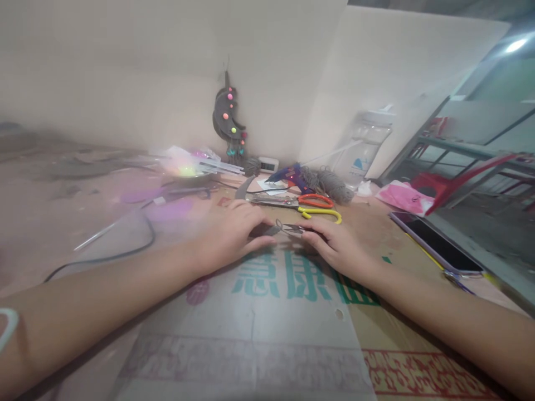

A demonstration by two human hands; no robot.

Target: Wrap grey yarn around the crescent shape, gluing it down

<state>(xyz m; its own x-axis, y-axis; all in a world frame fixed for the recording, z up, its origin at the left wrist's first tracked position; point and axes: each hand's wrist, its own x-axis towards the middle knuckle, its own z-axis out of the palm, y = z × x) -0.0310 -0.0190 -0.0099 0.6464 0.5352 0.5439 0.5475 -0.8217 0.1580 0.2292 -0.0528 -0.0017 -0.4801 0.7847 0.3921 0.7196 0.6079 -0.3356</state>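
Observation:
My left hand point(238, 236) pinches a small grey piece point(264, 229), which looks like felt, with a thin grey loop of yarn at its right end. In my right hand point(334, 242) are small pointed snips point(293, 228), their tips aimed left at the loop. Tips and loop meet or nearly meet; I cannot tell whether they touch. Just beyond my hands lies a large pair of scissors point(276, 201) with one orange and one yellow handle. A curved grey piece point(244, 189) sits behind my left fingers.
Printed cardboard point(259, 317) covers the table. Behind are a glue gun point(296, 177), grey yarn point(334, 186), a clear bottle point(365, 145) and glue sticks point(219, 166). A decorated grey crescent point(225, 114) hangs on the wall. A phone point(437, 242) lies right, near a pink packet point(405, 196).

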